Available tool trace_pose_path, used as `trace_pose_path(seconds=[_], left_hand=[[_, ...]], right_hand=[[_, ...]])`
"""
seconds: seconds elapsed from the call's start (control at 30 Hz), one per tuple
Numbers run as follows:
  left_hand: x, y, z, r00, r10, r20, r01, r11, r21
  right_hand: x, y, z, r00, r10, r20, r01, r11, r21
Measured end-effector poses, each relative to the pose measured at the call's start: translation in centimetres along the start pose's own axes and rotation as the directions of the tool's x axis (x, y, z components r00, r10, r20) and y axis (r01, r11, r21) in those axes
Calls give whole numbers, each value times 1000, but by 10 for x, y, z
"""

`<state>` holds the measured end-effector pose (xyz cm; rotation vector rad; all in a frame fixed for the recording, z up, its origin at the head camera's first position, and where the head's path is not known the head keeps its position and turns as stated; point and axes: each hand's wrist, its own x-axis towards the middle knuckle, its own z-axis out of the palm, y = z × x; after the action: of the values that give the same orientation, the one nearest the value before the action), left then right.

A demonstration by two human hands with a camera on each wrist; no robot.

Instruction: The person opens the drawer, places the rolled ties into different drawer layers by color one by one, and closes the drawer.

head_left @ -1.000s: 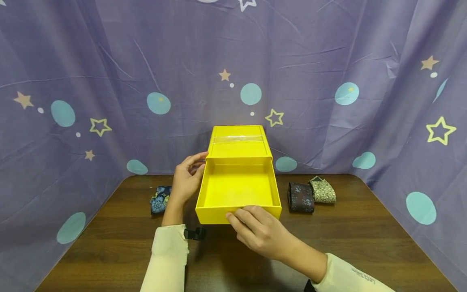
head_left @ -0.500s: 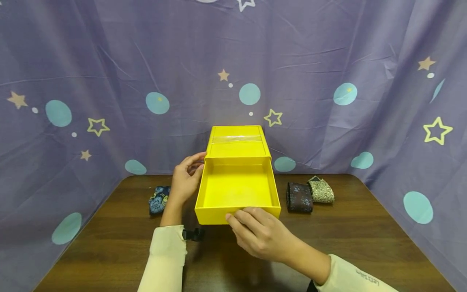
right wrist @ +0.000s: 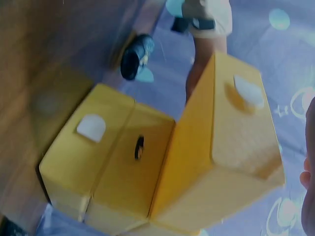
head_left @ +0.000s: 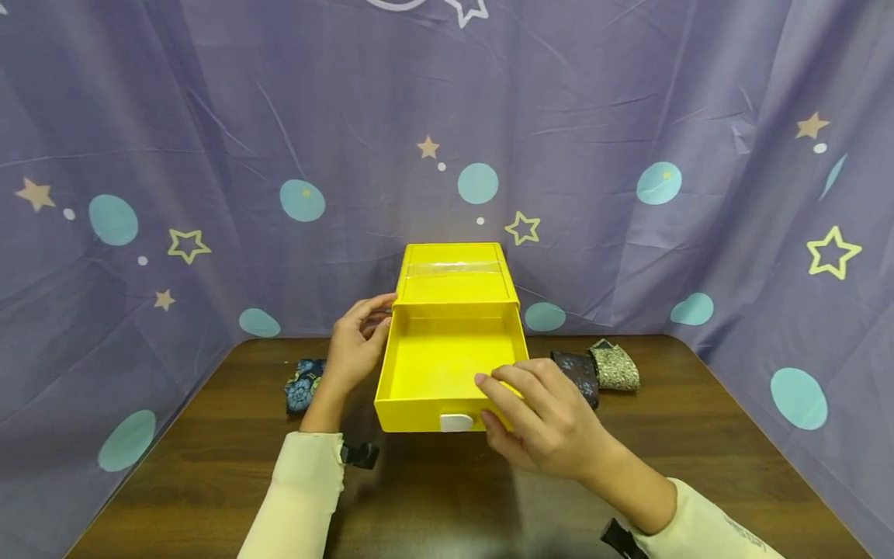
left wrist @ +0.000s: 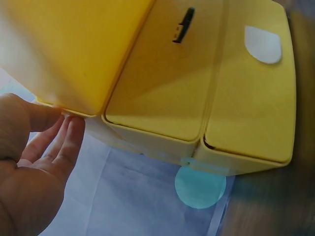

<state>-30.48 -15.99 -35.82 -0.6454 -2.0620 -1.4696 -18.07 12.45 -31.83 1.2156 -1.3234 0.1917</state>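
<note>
A yellow drawer unit stands at the middle back of the table, its top drawer pulled far out, with nothing inside. A white handle tab shows on the drawer's front. My left hand touches the unit's left side with its fingers, near the front edge of the casing; the left wrist view shows the thumb and fingers at that edge. Over the drawer's front right corner hovers my right hand, fingers loosely bent. In the right wrist view this hand appears apart from the drawer, holding nothing.
Right of the unit lie a dark rolled necktie and a gold one. Behind my left forearm is a blue floral roll. Two lower drawers are closed. A purple curtain surrounds the table.
My right hand has let go of the drawer's front and shifted right and slightly up, uncovering the white tab. The drawer and my left hand stay in place.
</note>
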Motion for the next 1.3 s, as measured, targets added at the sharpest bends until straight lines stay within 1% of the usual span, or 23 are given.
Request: trace_pose_path(seconds=[0.17, 0.27, 0.37, 0.47, 0.53, 0.57, 0.63, 0.7, 0.8, 0.87, 0.9, 1.0, 1.07, 1.1, 1.13, 1.17, 1.27, 1.3], left_hand=[[-1, -2, -1, 1000, 21, 19, -22, 999, 28], [0, -3, -3, 999, 25, 32, -26, 999, 30], [0, -2, -4, 999, 32, 37, -33, 999, 35], [-1, 8, -5, 998, 40, 41, -41, 999, 35], [-3, 15, -5, 998, 50, 47, -51, 998, 36], [-4, 17, -5, 997, 57, 51, -59, 997, 41], [-6, 24, -5, 996, 67, 61, -70, 996, 47], [-7, 25, -5, 995, 76, 65, -80, 995, 52], [-8, 29, -5, 995, 76, 68, -80, 995, 54], [-8, 30, -5, 995, 69, 70, -73, 996, 57], [-7, 30, -5, 995, 65, 71, -69, 996, 60], [-7, 32, -6, 996, 49, 76, -54, 996, 70], [-8, 34, -7, 996, 42, 76, -47, 996, 71], [-8, 35, -8, 996, 42, 78, -47, 996, 73], [-8, 36, -8, 996, 44, 79, -50, 996, 75], [-8, 37, -8, 996, 47, 81, -53, 996, 74], [-8, 37, -8, 995, 56, 82, -62, 995, 72], [-8, 36, -7, 995, 57, 82, -63, 996, 71]], right_hand=[[-4, 14, -12, 997, 79, -27, -79, 997, 11], [-10, 22, -19, 990, 143, -14, -143, 990, 6], [-23, 31, -24, 977, 211, 14, -211, 977, -25], [-42, 43, -29, 955, 289, 61, -285, 956, -65], [-57, 51, -33, 929, 353, 108, -343, 934, -97], [-65, 55, -36, 911, 389, 136, -376, 920, -113], [-80, 62, -40, 862, 465, 202, -442, 884, -149], [-95, 70, -44, 804, 531, 266, -498, 847, -184], [-114, 79, -48, 700, 616, 361, -565, 787, -247], [-125, 84, -50, 620, 663, 419, -599, 745, -293], [-131, 87, -51, 577, 683, 448, -612, 724, -317], [-145, 93, -53, 435, 722, 537, -639, 668, -381], [-154, 97, -53, 355, 728, 587, -644, 645, -411], [-158, 99, -53, 322, 726, 608, -644, 638, -422], [-162, 101, -53, 295, 723, 625, -642, 634, -431], [-167, 103, -53, 273, 721, 637, -642, 630, -437], [-179, 108, -52, 225, 705, 673, -638, 629, -445], [-182, 109, -52, 212, 698, 684, -635, 631, -446]])
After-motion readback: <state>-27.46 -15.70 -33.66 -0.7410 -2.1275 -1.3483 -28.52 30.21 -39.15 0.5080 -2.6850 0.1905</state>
